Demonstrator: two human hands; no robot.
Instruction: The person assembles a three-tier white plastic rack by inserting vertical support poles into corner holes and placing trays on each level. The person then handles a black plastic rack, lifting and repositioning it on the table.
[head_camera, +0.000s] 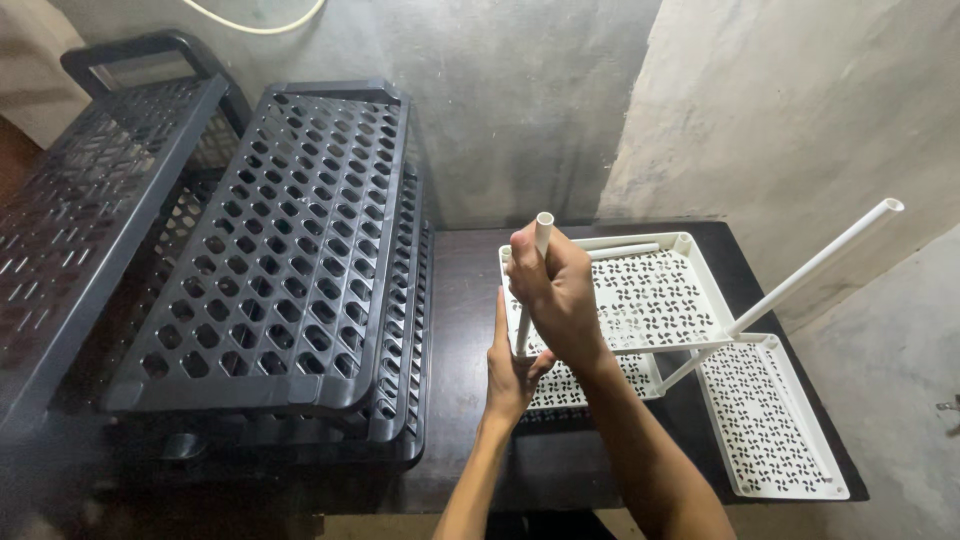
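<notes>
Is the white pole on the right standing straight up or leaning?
Leaning. The white pole slants up to the right from a corner of the white tray, its open end pointing toward the wall.

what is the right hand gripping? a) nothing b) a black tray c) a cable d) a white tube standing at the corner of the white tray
d: the right hand is closed round the upright white tube at the white tray.

white tube (541, 236), white shelf trays (660, 290) with petal cut-outs, black perforated racks (290, 250), dark table (465, 290)
</notes>
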